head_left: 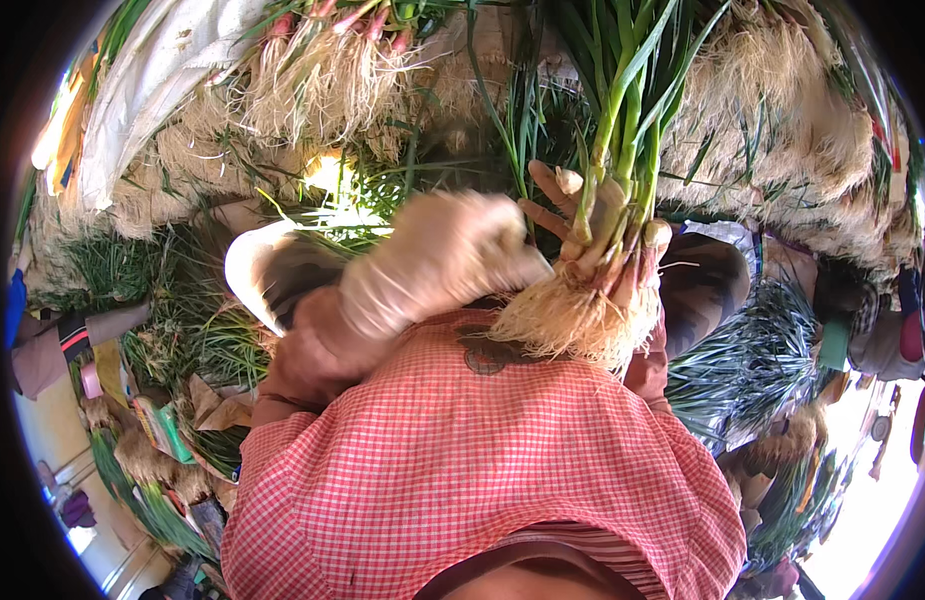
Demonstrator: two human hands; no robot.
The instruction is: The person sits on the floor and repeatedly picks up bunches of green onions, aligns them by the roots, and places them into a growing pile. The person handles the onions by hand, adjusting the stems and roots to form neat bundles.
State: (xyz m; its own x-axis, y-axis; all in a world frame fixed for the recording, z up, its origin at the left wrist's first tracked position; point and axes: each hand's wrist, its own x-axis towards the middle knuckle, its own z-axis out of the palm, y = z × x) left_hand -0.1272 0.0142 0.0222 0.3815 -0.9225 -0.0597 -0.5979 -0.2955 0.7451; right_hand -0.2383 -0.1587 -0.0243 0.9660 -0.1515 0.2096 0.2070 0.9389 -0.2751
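Note:
My right hand grips a bunch of spring onions upright in front of my chest. Its fingers show at the left of the pale stalks; the rest of the hand is hidden behind the bunch. Green leaves rise away from me, and the pale shaggy roots hang toward my checked shirt. My left hand, in a pale glove, is just left of the roots. Motion smears it, so its fingers and anything in them cannot be made out.
Across the far side lie stacked bunches with long tan roots, and reddish-based onions hang at the top. Loose green leaves spread at the left; a dark green leaf pile lies right. A white sheet drapes at the upper left.

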